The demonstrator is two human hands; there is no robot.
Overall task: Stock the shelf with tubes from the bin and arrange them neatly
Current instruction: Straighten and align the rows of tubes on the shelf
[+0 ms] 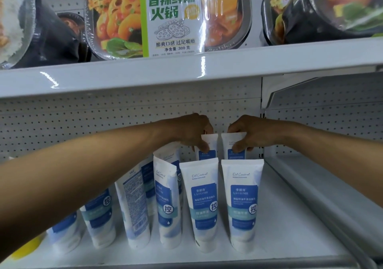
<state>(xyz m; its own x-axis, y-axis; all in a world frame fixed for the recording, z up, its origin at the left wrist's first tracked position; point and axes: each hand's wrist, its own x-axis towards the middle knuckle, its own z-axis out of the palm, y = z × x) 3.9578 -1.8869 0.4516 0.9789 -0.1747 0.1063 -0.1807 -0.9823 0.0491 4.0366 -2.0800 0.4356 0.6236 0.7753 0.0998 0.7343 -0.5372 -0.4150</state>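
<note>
Several white tubes with blue labels stand cap-down on the white shelf [290, 217]. Two upright tubes lead the front row, one [204, 204] left of the other [243, 204]. Behind them stand two back-row tubes. My left hand [194, 133] pinches the top of the left back tube [210, 144], thumb on its front. The right back tube [231, 142] is pinched the same way by my right hand [246, 133]. Further left, more tubes [165, 196] lean unevenly, one [134, 206] turned back-side out. The bin is not in view.
An upper shelf [186, 69] just above my hands carries wrapped hot-pot meal trays [165, 16]. A perforated back panel [103, 113] closes the shelf. A shelf divider and neighbouring bay [321, 175] lie to the right. Something yellow [27, 248] shows under my left forearm.
</note>
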